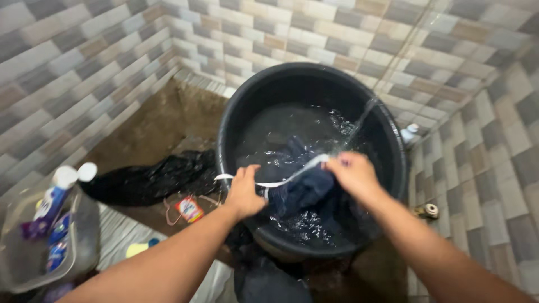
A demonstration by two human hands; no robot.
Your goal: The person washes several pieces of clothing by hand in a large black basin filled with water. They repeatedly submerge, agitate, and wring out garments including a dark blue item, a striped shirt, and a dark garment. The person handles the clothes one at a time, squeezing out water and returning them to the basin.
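Note:
A large black tub [393,140] of water stands on the floor in a tiled corner. A wet dark blue garment [303,188] with a white band along its edge hangs over the water near the tub's front rim. My left hand [244,191] grips the garment at the near left rim. My right hand [353,174] grips the other end of the white band. The band is stretched between both hands. A thin stream of water [362,115] falls from the upper right into the tub.
A black plastic bag [151,179] lies on the floor left of the tub. A small red sachet [190,209] lies beside it. A clear container [22,264] with bottles stands at the lower left. Another dark cloth [269,283] lies in front of the tub. Tiled walls enclose the corner.

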